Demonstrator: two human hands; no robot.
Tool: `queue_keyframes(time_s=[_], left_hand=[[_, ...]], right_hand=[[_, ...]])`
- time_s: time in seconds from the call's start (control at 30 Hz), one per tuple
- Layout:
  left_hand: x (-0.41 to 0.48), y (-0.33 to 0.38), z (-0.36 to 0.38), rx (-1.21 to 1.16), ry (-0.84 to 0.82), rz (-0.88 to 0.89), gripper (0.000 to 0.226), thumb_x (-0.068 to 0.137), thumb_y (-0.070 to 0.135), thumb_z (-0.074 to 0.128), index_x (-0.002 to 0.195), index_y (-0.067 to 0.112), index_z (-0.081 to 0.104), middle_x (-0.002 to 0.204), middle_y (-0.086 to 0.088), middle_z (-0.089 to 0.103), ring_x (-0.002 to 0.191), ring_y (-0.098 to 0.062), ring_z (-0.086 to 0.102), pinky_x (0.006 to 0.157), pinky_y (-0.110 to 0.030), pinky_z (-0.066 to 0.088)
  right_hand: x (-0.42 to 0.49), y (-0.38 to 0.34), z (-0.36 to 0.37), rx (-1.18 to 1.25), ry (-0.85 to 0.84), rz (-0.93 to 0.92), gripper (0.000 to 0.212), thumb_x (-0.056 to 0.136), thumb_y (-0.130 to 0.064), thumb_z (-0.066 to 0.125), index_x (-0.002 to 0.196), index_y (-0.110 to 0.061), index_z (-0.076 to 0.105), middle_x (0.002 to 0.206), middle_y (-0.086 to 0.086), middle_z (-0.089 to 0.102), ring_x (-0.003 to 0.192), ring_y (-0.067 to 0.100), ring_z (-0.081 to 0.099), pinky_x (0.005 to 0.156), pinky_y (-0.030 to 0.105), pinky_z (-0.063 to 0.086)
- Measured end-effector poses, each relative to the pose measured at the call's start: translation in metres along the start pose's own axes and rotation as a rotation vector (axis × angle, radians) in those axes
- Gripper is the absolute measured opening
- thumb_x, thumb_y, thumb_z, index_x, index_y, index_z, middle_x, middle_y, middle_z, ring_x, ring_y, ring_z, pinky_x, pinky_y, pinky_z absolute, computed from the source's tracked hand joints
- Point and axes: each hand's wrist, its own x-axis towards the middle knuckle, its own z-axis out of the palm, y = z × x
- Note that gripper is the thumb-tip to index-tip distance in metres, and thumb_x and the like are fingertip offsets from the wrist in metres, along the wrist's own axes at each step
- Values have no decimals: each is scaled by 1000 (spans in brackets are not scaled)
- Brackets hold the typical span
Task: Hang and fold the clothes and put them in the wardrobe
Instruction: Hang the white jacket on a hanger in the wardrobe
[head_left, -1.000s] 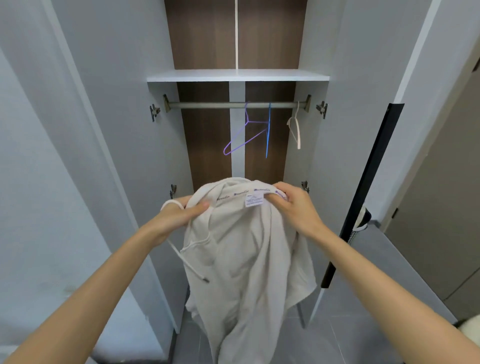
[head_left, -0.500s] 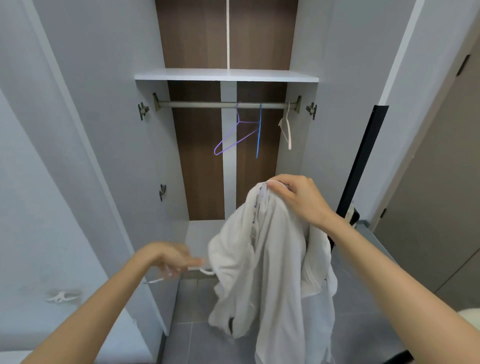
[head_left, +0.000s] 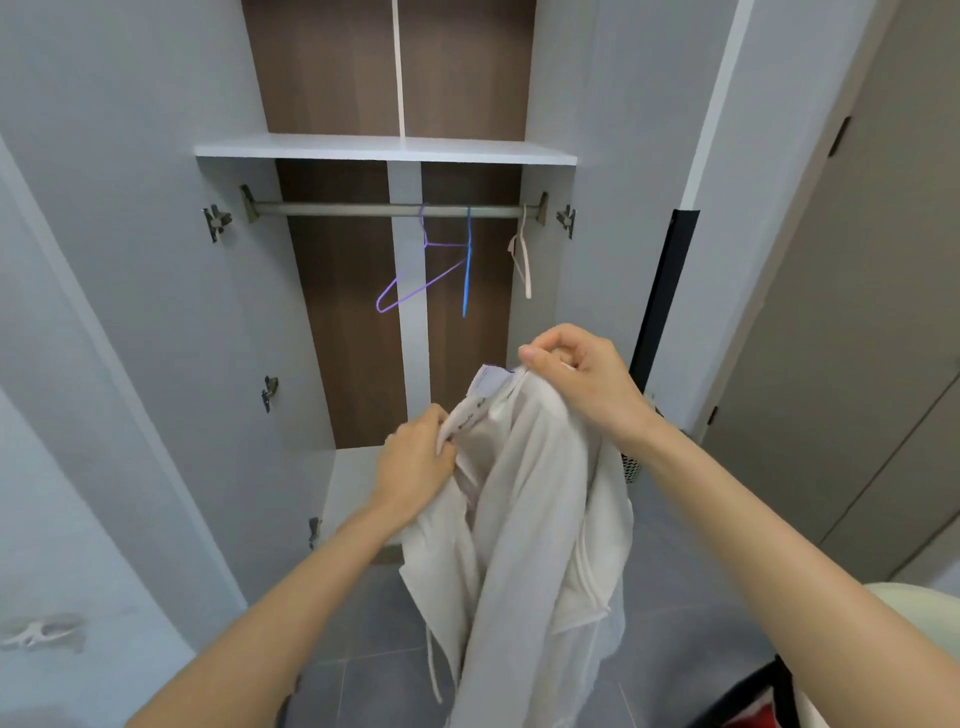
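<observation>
Right now I have the white hoodie (head_left: 530, 519) gathered at its neck and held up before the open wardrobe, below the rail (head_left: 363, 209) and a little right of its middle. My right hand (head_left: 576, 379) is the one nearer the rail. It pinches the collar beside the label (head_left: 491, 379), fingers curled tight on the cloth. My left hand (head_left: 415, 457) sits lower, further from the rail, its fingers dug into a fold of the neckline. Everything else hangs slack from these two holds, well below the rail, with a drawstring dangling.

On the rail hang three bare hangers: a purple hanger (head_left: 415, 288) tilted near the middle, a blue hanger (head_left: 467, 270) just right of it, and a pale hanger (head_left: 522, 260) at the rail's right end.

I judge this to be the hanging step, with the neck being opened up. I see no hanger in the hoodie, though the bunched collar could hide one. Next I would free one hand, reach up to the rail for a hanger and feed its arms in through the neck. The other hand must keep its hold, or this heavy cloth will slide off. Then the hook goes over the rail.
</observation>
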Motion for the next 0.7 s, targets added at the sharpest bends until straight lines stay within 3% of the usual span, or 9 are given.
queue_keyframes(time_s=[0.1,0.2,0.33,0.5,0.6,0.7], left_hand=[[17,-11,-21,124,30,-8,14,83,16,58,96,16,53,98,-1,52,87,-27,56,69,-39,47],[26,-13,-45,273,34,97,11,82,14,55,89,20,60,91,0,60,83,-28,59,66,-35,46],[26,-5,-70,413,104,248,10,87,17,52,93,19,60,90,0,64,80,-28,60,60,-33,41],[28,13,-91,123,311,204,8,88,16,52,84,22,51,80,8,56,74,-17,50,60,-33,40],[35,9,-93,-72,205,27,9,91,14,53,86,19,58,79,10,60,74,-14,54,66,-29,37],[38,7,-86,-335,8,-237,15,94,14,49,88,9,62,89,-3,61,82,-19,53,69,-30,37]], right_hand=[[-10,14,-13,-73,-154,78,18,80,-32,76,78,-21,63,50,-10,38,49,5,36,54,14,33],[-21,26,-21,-236,-339,99,26,72,-36,83,84,-24,64,53,-11,41,50,4,36,49,12,28],[-28,43,-28,-306,-362,133,34,67,-37,86,81,-25,58,50,-18,42,48,1,37,47,12,27],[-31,39,-34,-293,-332,148,42,63,-41,87,80,-16,58,62,-7,55,57,8,43,57,25,31],[-18,19,-47,-191,-234,28,35,61,-32,89,75,-24,58,59,-9,53,56,6,44,52,18,32],[1,11,-53,-276,-29,-130,30,63,-17,84,72,-33,59,67,-8,59,61,5,50,57,17,38]])
